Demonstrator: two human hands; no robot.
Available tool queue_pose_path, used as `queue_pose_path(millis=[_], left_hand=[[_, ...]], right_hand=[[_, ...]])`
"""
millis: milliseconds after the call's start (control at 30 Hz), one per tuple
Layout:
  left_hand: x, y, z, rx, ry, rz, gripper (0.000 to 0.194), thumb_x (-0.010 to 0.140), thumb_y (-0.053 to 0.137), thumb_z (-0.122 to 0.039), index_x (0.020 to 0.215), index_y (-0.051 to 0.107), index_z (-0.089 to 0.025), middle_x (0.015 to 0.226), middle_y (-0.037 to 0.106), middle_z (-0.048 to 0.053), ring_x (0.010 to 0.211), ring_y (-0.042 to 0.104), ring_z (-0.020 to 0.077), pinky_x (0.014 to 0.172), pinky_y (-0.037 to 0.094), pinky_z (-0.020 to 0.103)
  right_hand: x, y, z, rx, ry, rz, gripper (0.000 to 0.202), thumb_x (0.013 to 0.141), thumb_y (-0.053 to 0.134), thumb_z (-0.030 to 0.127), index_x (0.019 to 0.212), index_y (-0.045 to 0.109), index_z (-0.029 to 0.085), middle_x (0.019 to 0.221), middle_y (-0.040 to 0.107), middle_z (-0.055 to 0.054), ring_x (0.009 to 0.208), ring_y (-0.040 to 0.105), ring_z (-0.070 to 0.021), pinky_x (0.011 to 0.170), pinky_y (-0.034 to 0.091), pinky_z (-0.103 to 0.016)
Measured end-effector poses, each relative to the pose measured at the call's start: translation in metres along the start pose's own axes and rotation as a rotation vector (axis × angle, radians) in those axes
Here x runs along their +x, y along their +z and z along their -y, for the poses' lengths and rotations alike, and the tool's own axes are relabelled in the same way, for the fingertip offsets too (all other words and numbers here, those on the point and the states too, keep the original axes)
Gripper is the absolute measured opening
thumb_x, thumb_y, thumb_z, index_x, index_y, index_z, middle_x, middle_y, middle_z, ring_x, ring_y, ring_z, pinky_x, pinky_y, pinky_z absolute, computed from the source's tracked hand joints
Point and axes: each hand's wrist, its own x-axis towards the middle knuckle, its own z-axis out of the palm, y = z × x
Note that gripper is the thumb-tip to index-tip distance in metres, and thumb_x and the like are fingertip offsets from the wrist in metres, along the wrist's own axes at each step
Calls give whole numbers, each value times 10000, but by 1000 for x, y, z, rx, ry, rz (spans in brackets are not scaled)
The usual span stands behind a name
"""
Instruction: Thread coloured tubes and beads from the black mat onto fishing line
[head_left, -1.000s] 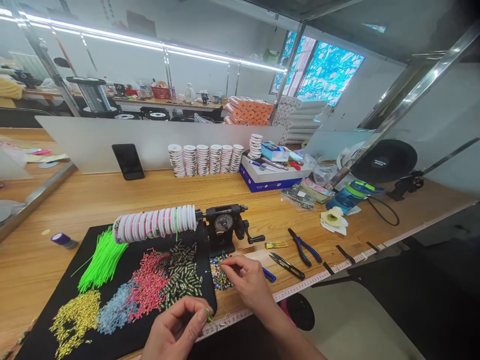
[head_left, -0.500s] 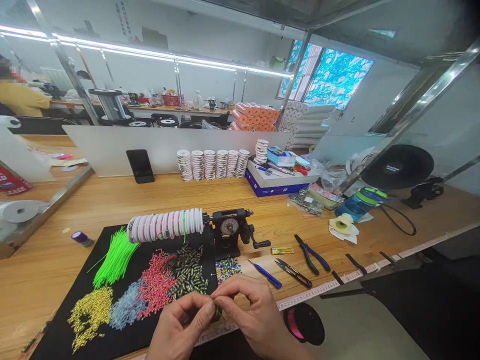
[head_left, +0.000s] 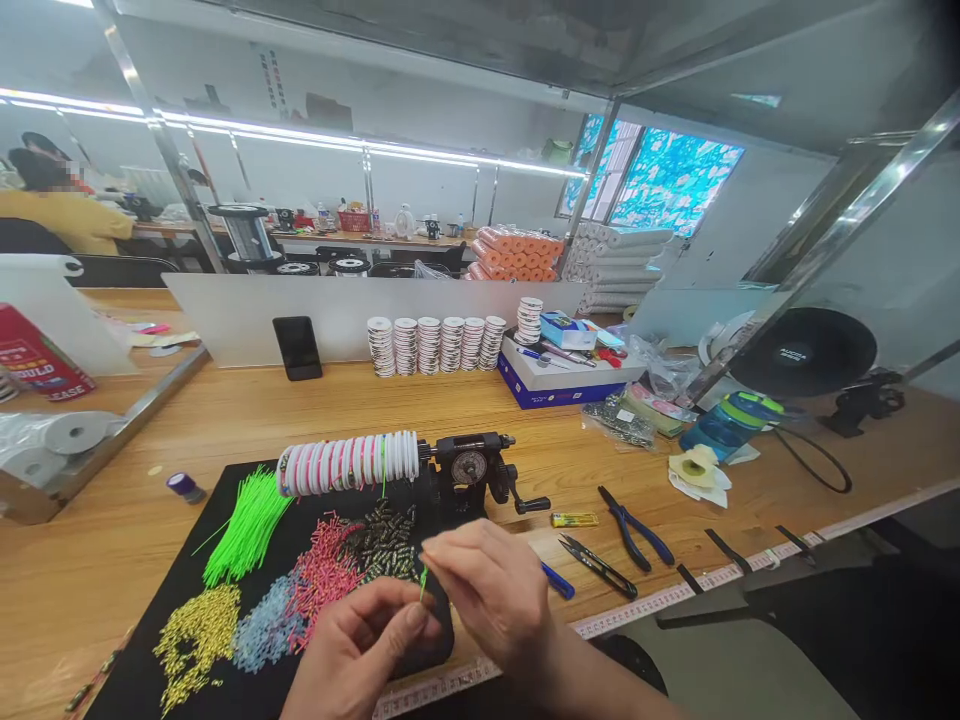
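Between my two hands runs a short green cord [head_left: 424, 580]. My left hand [head_left: 364, 640] pinches its lower end between thumb and forefinger. Just above and to the right, my right hand [head_left: 491, 595] has its fingertips closed on the upper end. Both hands are over the front edge of a black mat [head_left: 277, 685]. On the mat lie dark patterned beads [head_left: 390, 545], pink tube beads [head_left: 326, 570], pale blue beads [head_left: 270, 625], gold beads [head_left: 195, 640] and a bundle of green cords [head_left: 247, 525]. Behind them, a hand-cranked winder [head_left: 469, 468] holds a row of white rings [head_left: 349, 463].
Scissors [head_left: 600, 565], pliers [head_left: 636, 530] and a mostly hidden blue tool [head_left: 559, 580] lie right of my hands. Stacked spools [head_left: 429, 347], a phone [head_left: 297, 348] and a white-and-blue box [head_left: 562, 378] stand behind. A person in yellow [head_left: 82, 220] sits far left.
My right hand has risen from beside my left fingertips, and green cord now shows between them. The view has shifted, so the bench items appear slightly lower and further right.
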Motion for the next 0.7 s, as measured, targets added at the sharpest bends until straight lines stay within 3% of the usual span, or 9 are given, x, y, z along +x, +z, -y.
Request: queue_pose_path(millis=[133, 200, 267, 433, 700], left_hand=[[16, -9, -26, 438, 351, -293, 223, 827, 715, -450, 859, 771, -236, 794, 780, 2, 774, 708, 195, 765, 529, 260], [31, -14, -38, 611, 528, -414, 193, 842, 694, -420, 867, 771, -245, 829, 787, -6, 769, 712, 192, 758, 528, 269], [46, -18, -48, 730, 620, -460, 180, 864, 669, -393, 888, 769, -245, 828, 793, -12, 731, 715, 182, 715, 530, 270], [62, -21, -57, 856, 639, -484, 156, 895, 634, -339, 890, 762, -250, 797, 795, -30, 695, 727, 160, 674, 516, 259], [58, -21, -51, 1032, 624, -446, 200, 924, 581, -341, 894, 741, -225, 801, 790, -6, 708, 732, 188, 665, 487, 287]], right_hand=[[35, 9, -28, -169, -159, 95, 174, 968, 577, 71, 1115, 643, 139, 997, 757, -97, 911, 694, -199, 836, 544, -327], [57, 18, -40, -271, -109, 136, 134, 1007, 540, 134, 1039, 669, 146, 974, 762, -80, 913, 697, -190, 854, 526, -317], [77, 26, -49, -357, -25, 175, 172, 1022, 527, 179, 971, 689, 152, 929, 763, -71, 887, 698, -194, 823, 510, -313], [98, 39, -54, -449, 112, 237, 113, 968, 630, 175, 886, 706, 158, 834, 754, -53, 794, 690, -199, 692, 448, -294], [113, 33, -44, -519, 189, 422, 206, 972, 622, 188, 775, 672, 151, 743, 725, -45, 635, 613, -168, 562, 294, -305]])
